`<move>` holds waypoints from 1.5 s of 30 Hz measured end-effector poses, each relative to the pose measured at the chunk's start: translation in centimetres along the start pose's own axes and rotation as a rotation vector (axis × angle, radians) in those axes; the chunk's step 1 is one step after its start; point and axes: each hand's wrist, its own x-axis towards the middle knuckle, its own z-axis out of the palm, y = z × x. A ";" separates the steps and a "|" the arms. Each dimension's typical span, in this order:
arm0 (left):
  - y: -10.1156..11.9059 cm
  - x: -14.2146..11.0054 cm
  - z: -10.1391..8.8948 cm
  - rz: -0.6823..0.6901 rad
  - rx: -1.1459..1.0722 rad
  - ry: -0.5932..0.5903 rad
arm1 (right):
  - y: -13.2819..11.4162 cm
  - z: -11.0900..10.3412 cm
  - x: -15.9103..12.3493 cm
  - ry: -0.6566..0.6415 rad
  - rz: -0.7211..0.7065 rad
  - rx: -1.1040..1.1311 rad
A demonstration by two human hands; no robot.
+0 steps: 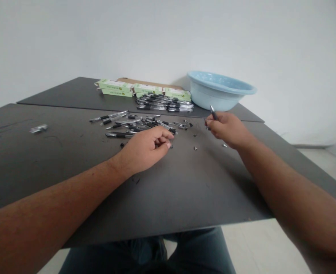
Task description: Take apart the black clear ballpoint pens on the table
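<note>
My right hand (228, 128) is closed round a pen (214, 112) with a dark grip, its tip pointing up and away from me. That hand is just above the table, in front of the blue basin. My left hand (146, 148) rests palm down beside the loose pile of pens (145, 123), fingers loosely curled, with a gap between thumb and forefinger. A small dark piece (172, 147) shows by its thumb; the palm side is hidden. Small pen parts lie between my hands, among them a tiny metallic piece (195, 148) and another tip-like piece (224, 145).
A stack of clear and black pens (153, 102) lies on the far table section, before green-and-white boxes (116, 88). To their right stands a light blue basin (216, 93). A clear crumpled-looking piece (38, 128) lies at left. The dark table (185, 198) has a seam across it.
</note>
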 end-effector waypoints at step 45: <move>0.7 0.4 -0.3 -0.094 -0.137 0.133 | -4.7 2.5 -3.9 -0.025 -0.469 -0.121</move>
